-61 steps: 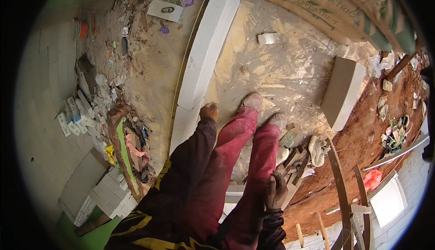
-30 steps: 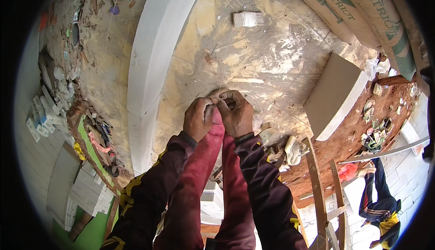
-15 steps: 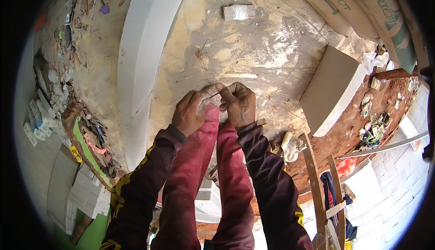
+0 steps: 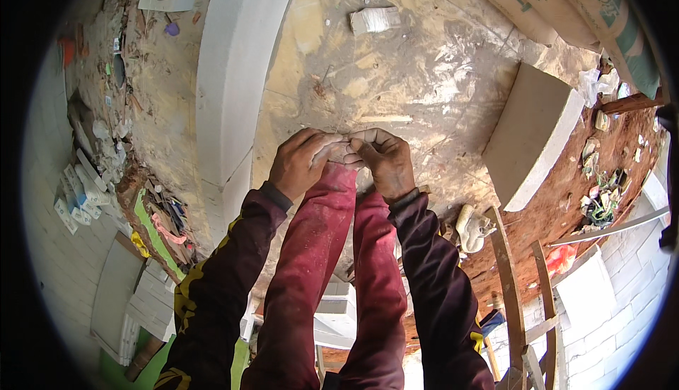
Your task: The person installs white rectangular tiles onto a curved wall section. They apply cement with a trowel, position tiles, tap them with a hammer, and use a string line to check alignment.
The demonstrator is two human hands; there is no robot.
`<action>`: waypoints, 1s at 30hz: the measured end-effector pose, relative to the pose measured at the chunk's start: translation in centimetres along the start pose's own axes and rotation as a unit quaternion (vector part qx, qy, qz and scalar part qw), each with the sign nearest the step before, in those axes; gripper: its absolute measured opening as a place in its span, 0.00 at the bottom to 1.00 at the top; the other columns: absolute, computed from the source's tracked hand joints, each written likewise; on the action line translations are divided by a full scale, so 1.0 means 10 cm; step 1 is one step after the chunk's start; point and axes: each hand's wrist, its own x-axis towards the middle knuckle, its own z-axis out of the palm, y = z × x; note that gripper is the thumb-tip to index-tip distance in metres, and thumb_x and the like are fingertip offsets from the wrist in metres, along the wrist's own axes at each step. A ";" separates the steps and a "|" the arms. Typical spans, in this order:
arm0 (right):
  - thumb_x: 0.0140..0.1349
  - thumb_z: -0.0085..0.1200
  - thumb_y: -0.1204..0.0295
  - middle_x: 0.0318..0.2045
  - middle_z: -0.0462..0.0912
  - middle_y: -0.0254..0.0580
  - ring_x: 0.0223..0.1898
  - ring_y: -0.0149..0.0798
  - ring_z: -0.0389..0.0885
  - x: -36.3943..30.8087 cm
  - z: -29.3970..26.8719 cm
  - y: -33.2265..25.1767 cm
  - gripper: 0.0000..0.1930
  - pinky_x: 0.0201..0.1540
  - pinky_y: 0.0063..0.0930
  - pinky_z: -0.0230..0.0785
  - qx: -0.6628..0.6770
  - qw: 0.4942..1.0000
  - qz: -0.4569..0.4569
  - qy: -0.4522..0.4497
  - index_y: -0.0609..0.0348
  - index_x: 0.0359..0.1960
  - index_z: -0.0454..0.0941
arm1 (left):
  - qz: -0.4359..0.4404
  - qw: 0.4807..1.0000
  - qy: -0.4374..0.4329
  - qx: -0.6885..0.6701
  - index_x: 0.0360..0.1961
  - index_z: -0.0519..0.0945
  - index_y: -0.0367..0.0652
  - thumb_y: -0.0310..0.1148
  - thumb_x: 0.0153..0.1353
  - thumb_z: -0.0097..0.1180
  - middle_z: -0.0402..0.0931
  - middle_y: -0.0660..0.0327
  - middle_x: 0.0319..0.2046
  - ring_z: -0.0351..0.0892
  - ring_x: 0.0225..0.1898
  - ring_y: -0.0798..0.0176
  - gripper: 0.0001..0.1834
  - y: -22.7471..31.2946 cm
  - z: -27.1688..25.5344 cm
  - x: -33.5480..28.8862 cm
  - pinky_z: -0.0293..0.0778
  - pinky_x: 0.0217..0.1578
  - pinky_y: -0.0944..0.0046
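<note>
My left hand (image 4: 300,161) and my right hand (image 4: 385,161) meet in front of my knees, with their fingertips nearly touching. Thumb and forefinger are pinched together on each hand. Whatever lies between them is too small to make out. Below the hands run my legs in dusty red trousers (image 4: 318,227). Just beyond the fingers, a thin pale stick (image 4: 385,118) lies on the dusty, stained floor (image 4: 417,72).
A long white slab (image 4: 237,72) stretches along the left. At right stands a pale block (image 4: 530,135), with large paper sacks (image 4: 552,8) behind it. Crumpled pale cloth (image 4: 472,229) lies by wooden boards (image 4: 506,277). Far ahead sits a small whitish piece (image 4: 375,20).
The view has shifted slightly, so surroundings sit farther right. My hands have come closer together, and the thin dark piece seen between the fingers earlier no longer shows.
</note>
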 end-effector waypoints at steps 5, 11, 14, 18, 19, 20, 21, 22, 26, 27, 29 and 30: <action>0.69 0.58 0.70 0.28 0.82 0.39 0.27 0.31 0.82 0.02 -0.10 0.03 0.10 0.32 0.24 0.77 -0.088 0.995 -0.010 0.036 0.67 0.37 0.79 | -0.011 1.000 -0.017 0.006 0.43 0.83 0.38 0.19 0.59 0.60 0.82 0.54 0.37 0.83 0.39 0.51 0.10 -0.14 -0.04 -0.12 0.79 0.41 0.58; 0.67 0.60 0.69 0.32 0.83 0.40 0.31 0.34 0.83 -0.55 -1.10 -0.09 0.07 0.37 0.31 0.82 -0.066 0.954 -0.148 0.253 0.61 0.39 0.80 | -0.106 0.983 -0.005 0.151 0.51 0.79 0.40 0.25 0.59 0.63 0.79 0.53 0.49 0.79 0.52 0.49 0.18 -0.68 -0.08 -0.03 0.75 0.53 0.56; 0.67 0.58 0.73 0.31 0.83 0.42 0.30 0.33 0.83 -0.94 -2.10 -0.37 0.05 0.32 0.28 0.81 -0.068 0.881 -0.206 0.420 0.62 0.38 0.80 | -0.151 0.961 -0.002 0.233 0.61 0.74 0.41 0.30 0.58 0.66 0.72 0.51 0.61 0.69 0.64 0.47 0.28 -0.97 -0.05 0.28 0.65 0.66 0.54; 0.68 0.57 0.74 0.36 0.83 0.43 0.37 0.38 0.85 -1.10 -3.11 -0.56 0.05 0.43 0.33 0.83 0.052 0.840 -0.259 0.474 0.60 0.41 0.78 | -0.069 0.968 0.028 0.240 0.65 0.69 0.38 0.34 0.60 0.66 0.68 0.47 0.65 0.66 0.67 0.45 0.34 -1.13 0.28 1.17 0.62 0.68 0.53; 0.69 0.57 0.73 0.35 0.83 0.42 0.37 0.37 0.85 -1.10 -3.21 -0.54 0.04 0.42 0.31 0.83 0.049 0.852 -0.261 0.452 0.60 0.40 0.77 | -0.055 0.968 0.035 0.242 0.67 0.67 0.38 0.36 0.59 0.68 0.66 0.46 0.67 0.62 0.69 0.44 0.37 -1.11 0.40 1.40 0.61 0.69 0.53; 0.69 0.58 0.70 0.34 0.83 0.41 0.34 0.34 0.85 -1.09 -3.28 -0.51 0.07 0.37 0.26 0.83 0.026 0.864 -0.241 0.441 0.60 0.39 0.77 | -0.052 0.969 0.045 0.235 0.68 0.65 0.38 0.38 0.59 0.68 0.65 0.46 0.67 0.59 0.70 0.44 0.39 -1.08 0.52 1.67 0.60 0.69 0.53; 0.69 0.59 0.66 0.30 0.82 0.39 0.28 0.31 0.83 -1.06 -3.33 -0.47 0.10 0.31 0.22 0.81 -0.043 0.857 -0.211 0.469 0.61 0.38 0.77 | -0.062 0.968 0.070 0.232 0.68 0.65 0.39 0.40 0.58 0.69 0.63 0.48 0.68 0.60 0.70 0.45 0.40 -1.05 0.62 1.94 0.60 0.69 0.53; 0.69 0.60 0.63 0.26 0.80 0.35 0.24 0.28 0.80 -1.04 -3.36 -0.44 0.12 0.27 0.21 0.78 -0.132 0.843 -0.195 0.483 0.60 0.36 0.78 | -0.085 0.967 0.072 0.227 0.69 0.66 0.41 0.42 0.57 0.69 0.61 0.49 0.69 0.61 0.69 0.45 0.41 -1.02 0.69 2.15 0.61 0.69 0.53; 0.66 0.63 0.56 0.23 0.76 0.34 0.22 0.26 0.75 -0.98 -3.39 -0.41 0.17 0.22 0.22 0.68 -0.277 0.797 -0.148 0.516 0.60 0.38 0.79 | -0.131 0.944 -0.045 0.300 0.66 0.66 0.37 0.46 0.55 0.72 0.69 0.46 0.63 0.66 0.66 0.46 0.43 -0.91 0.78 2.57 0.66 0.64 0.53; 0.65 0.63 0.55 0.23 0.76 0.34 0.23 0.26 0.74 -1.00 -3.38 -0.42 0.19 0.23 0.23 0.67 -0.307 0.770 -0.097 0.550 0.60 0.40 0.79 | -0.140 0.941 -0.069 0.301 0.65 0.68 0.37 0.46 0.54 0.72 0.70 0.46 0.62 0.68 0.64 0.46 0.42 -0.89 0.77 2.58 0.68 0.62 0.52; 0.63 0.65 0.53 0.24 0.77 0.35 0.24 0.28 0.74 -1.07 -3.29 -0.44 0.21 0.26 0.25 0.67 -0.410 0.717 -0.105 0.554 0.60 0.42 0.79 | -0.113 0.945 -0.064 0.299 0.58 0.72 0.37 0.47 0.54 0.72 0.78 0.47 0.52 0.78 0.55 0.46 0.37 -0.83 0.70 2.58 0.74 0.54 0.52; 0.62 0.66 0.53 0.25 0.77 0.35 0.24 0.28 0.74 -1.11 -3.19 -0.46 0.22 0.27 0.26 0.67 -0.465 0.676 -0.117 0.560 0.60 0.43 0.79 | -0.142 0.956 -0.057 0.249 0.55 0.73 0.37 0.46 0.54 0.73 0.81 0.49 0.45 0.82 0.47 0.47 0.35 -0.78 0.65 2.55 0.76 0.50 0.54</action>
